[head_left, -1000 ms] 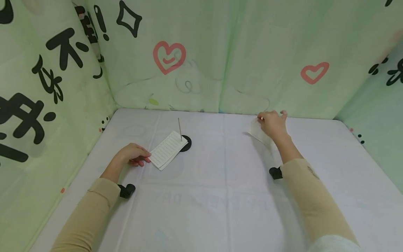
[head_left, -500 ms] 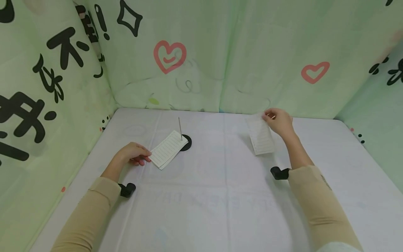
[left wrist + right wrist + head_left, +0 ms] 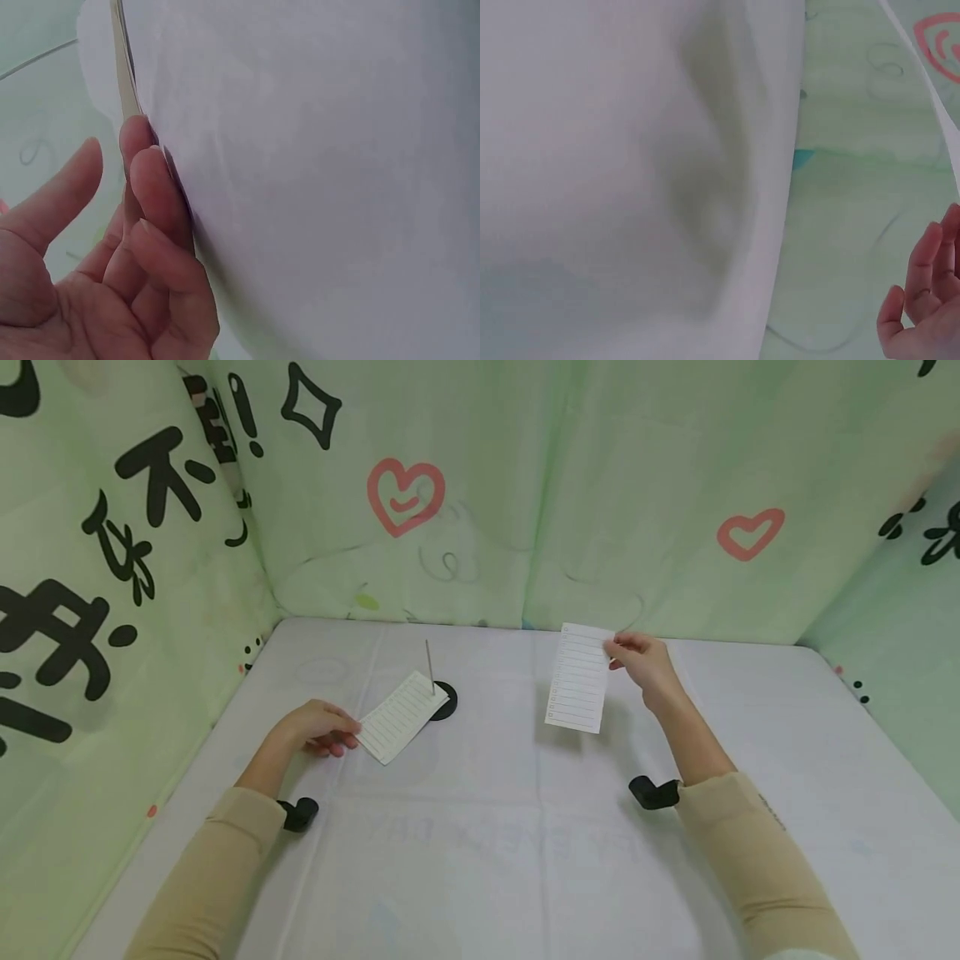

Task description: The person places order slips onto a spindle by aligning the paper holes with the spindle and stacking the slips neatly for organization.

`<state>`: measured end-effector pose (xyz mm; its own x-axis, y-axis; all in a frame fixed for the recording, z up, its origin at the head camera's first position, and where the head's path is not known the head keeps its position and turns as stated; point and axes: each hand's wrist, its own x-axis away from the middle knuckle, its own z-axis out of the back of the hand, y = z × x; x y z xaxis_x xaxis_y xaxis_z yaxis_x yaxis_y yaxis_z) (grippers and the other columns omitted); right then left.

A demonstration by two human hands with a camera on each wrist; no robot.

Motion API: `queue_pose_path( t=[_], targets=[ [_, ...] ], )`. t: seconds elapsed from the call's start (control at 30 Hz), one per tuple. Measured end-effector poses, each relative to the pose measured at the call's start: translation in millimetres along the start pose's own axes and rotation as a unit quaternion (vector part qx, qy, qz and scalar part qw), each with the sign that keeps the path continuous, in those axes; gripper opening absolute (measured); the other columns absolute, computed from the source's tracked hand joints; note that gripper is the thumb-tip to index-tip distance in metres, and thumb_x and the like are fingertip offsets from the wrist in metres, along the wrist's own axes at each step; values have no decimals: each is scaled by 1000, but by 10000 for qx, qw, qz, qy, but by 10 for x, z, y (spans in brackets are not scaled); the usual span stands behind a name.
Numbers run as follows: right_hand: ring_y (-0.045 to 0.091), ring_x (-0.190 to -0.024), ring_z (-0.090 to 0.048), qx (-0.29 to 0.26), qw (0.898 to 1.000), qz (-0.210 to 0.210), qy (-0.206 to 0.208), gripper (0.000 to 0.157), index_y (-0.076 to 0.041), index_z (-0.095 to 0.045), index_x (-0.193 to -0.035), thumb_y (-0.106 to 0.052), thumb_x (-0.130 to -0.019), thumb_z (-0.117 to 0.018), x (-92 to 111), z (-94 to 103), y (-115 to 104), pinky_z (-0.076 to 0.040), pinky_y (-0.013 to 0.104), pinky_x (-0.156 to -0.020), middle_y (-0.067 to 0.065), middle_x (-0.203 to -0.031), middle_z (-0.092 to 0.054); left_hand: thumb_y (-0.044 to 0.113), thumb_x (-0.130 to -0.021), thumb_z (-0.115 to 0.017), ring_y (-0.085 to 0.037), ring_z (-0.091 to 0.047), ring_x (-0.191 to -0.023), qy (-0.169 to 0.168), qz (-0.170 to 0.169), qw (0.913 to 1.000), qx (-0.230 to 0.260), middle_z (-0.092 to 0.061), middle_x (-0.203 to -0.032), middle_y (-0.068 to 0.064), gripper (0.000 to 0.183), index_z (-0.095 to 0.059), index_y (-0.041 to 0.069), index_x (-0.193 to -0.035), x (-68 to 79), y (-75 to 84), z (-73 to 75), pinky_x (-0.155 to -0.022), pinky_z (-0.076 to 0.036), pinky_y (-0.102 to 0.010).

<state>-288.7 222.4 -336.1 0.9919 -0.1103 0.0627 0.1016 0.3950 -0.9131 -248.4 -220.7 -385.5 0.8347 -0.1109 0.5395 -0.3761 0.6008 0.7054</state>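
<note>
Two or so lined paper slips [image 3: 400, 718] lie over the black round base [image 3: 446, 702] of a bill spike, its thin metal rod [image 3: 429, 662] rising through their far end. My left hand [image 3: 318, 727] holds their near corner; in the left wrist view, fingertips [image 3: 159, 187] lie along the slips' edge and the thumb stands apart. Up at the back right, my right hand [image 3: 643, 664] pinches another lined slip [image 3: 579, 681] by its right edge, above the table. Only a thin strip of that slip [image 3: 941, 112] shows beside my fingers in the right wrist view.
A white cloth covers the table [image 3: 480, 860]. Green printed curtains [image 3: 480, 527] with hearts and black characters enclose its back and sides. Black camera mounts [image 3: 300, 815] sit at both wrists.
My right hand has lifted its slip from near the back edge and turned it face-on, carrying it left. My left hand and the slips on the spike have hardly moved.
</note>
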Motion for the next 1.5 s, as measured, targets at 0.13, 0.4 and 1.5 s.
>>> queue_pose_path(
  t=[0.13,0.4,1.5],
  targets=[
    [6,-71,-55,-422,9989,-195,-86,39,2,-49,-118,-28,-92,-54,51,-106,-26,-34,31,-84,-13,-77,-54,22,-87,-60,-8,-58,-57,48,-117,9999,-52,-66,-72,0,32,-55,-4,-105,40,-11,19,-57,-45,-23],
    [9,-69,-56,-1133,9924,-457,-135,18,-9,-51,-104,-23,-93,-53,124,-350,-124,-38,31,-82,-9,-80,-53,22,-89,-57,-14,-60,-60,784,-665,9947,-69,-67,-78,-11,32,-55,-6,-105,150,72,0,-55,-47,-24],
    [12,-70,-57,-1536,9824,-721,-776,26,-3,-55,-112,-20,-92,-55,364,-1374,-439,-42,24,-69,1,-90,-55,20,-87,-63,-18,-66,-72,500,-1743,9739,1368,-67,-97,-17,36,-55,-5,-112,202,464,-824,-72,-51,-37]
  ],
)
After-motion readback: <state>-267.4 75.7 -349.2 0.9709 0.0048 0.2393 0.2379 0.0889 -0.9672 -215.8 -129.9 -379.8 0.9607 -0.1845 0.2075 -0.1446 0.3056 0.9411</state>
